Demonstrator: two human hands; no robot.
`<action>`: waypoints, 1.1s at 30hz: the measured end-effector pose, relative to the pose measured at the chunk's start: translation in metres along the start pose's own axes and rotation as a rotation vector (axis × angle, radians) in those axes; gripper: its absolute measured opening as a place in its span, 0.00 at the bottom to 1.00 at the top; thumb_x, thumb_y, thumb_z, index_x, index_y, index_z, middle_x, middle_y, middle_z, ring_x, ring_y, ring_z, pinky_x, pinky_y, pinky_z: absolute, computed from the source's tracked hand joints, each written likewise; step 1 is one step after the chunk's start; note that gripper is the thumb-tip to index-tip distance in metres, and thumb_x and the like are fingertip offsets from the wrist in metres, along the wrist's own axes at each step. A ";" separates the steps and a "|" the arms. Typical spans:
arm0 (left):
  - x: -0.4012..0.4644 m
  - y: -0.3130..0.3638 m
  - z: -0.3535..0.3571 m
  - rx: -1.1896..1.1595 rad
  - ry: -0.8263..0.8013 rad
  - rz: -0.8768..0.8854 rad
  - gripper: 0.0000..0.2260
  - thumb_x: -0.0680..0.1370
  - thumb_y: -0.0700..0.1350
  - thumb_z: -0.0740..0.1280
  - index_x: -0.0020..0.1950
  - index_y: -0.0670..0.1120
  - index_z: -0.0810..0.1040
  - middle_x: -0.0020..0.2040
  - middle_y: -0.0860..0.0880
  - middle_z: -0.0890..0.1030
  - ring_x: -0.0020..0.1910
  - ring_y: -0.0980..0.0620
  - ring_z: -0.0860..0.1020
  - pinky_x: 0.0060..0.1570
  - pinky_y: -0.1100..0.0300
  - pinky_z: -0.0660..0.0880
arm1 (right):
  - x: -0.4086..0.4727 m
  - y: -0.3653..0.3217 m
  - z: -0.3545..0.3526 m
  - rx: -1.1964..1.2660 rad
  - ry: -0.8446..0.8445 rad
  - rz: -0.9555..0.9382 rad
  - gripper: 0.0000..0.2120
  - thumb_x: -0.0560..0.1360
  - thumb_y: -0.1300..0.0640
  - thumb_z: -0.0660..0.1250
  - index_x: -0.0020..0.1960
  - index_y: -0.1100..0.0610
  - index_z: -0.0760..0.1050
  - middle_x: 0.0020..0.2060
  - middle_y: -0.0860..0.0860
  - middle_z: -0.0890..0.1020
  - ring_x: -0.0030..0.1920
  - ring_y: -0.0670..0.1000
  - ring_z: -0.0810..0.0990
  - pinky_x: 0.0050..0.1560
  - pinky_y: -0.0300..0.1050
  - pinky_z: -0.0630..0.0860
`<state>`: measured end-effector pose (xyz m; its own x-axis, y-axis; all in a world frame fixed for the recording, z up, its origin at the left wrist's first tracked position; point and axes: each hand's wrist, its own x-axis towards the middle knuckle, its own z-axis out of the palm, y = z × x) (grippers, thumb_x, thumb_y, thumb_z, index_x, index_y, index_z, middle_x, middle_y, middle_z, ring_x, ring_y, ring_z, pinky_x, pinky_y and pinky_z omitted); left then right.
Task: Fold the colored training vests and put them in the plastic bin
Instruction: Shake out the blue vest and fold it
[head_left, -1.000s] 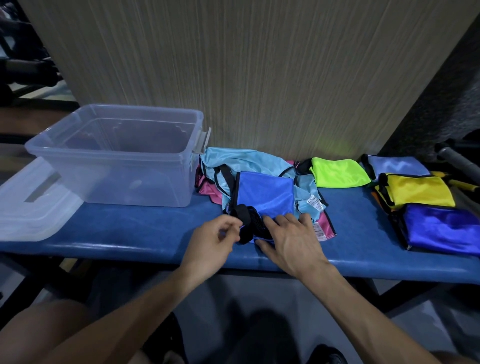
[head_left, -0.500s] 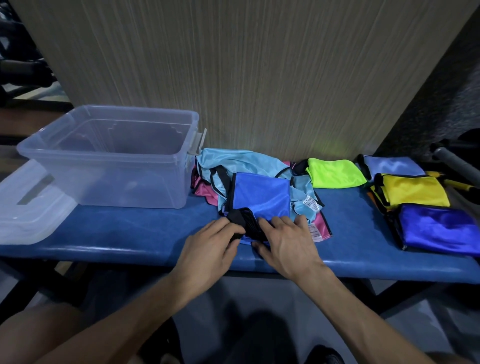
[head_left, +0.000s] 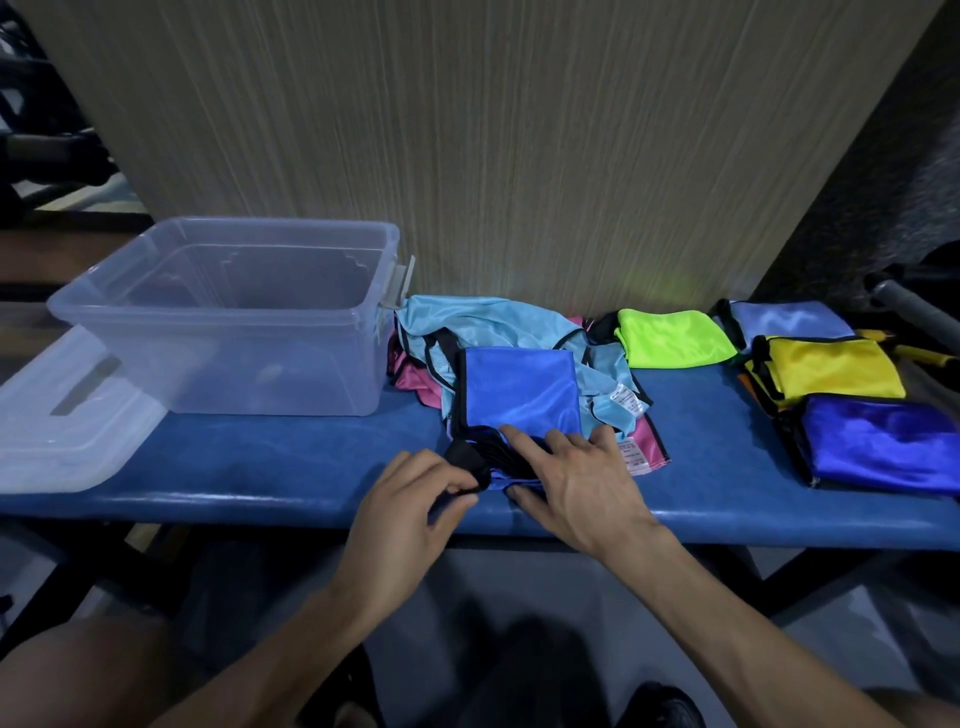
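A folded royal-blue vest (head_left: 522, 392) with black trim lies on a loose light-blue vest (head_left: 488, 325) and a pink vest (head_left: 415, 376) at the middle of the blue bench. My left hand (head_left: 410, 512) pinches the blue vest's bunched black trim at its near edge. Beside it, my right hand (head_left: 576, 480) presses flat, fingers spread, on the vest's near edge. The clear plastic bin (head_left: 228, 317) stands to the left with nothing in it.
Folded vests lie at the right: neon green (head_left: 672, 338), pale blue (head_left: 789, 319), yellow (head_left: 831, 366) and deep blue (head_left: 883, 441). The bin's lid (head_left: 62, 415) rests at the bench's left end. A wood-grain wall rises right behind the blue bench (head_left: 260, 457).
My left hand has slid a little toward the bench's near edge and now pinches the black trim from below. My right hand stays pressed on the vest.
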<state>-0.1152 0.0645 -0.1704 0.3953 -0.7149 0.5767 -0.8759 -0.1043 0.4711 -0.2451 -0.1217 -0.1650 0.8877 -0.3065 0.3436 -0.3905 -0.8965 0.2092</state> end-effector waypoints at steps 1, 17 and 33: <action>-0.001 0.002 0.001 0.055 0.017 0.006 0.04 0.78 0.50 0.72 0.51 0.51 0.83 0.50 0.58 0.75 0.50 0.53 0.73 0.52 0.61 0.72 | -0.001 0.000 -0.001 -0.002 -0.002 -0.002 0.32 0.73 0.36 0.68 0.74 0.46 0.69 0.40 0.52 0.80 0.38 0.57 0.81 0.47 0.55 0.70; 0.012 0.020 0.001 -0.123 0.014 -0.093 0.08 0.79 0.36 0.70 0.53 0.48 0.76 0.55 0.56 0.79 0.58 0.59 0.77 0.60 0.69 0.69 | -0.002 -0.002 -0.004 0.017 -0.008 -0.004 0.39 0.72 0.36 0.71 0.78 0.41 0.61 0.43 0.54 0.82 0.39 0.57 0.83 0.50 0.59 0.75; 0.058 -0.002 0.002 -0.247 -0.287 -0.221 0.12 0.80 0.39 0.67 0.57 0.56 0.76 0.48 0.59 0.78 0.43 0.53 0.80 0.45 0.55 0.78 | 0.000 -0.016 -0.010 -0.125 -0.270 -0.063 0.27 0.79 0.44 0.66 0.75 0.40 0.63 0.59 0.63 0.75 0.59 0.70 0.78 0.70 0.79 0.54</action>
<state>-0.0909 0.0216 -0.1395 0.4420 -0.8610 0.2516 -0.6730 -0.1329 0.7276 -0.2414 -0.1041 -0.1592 0.9373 -0.3405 0.0745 -0.3449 -0.8752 0.3392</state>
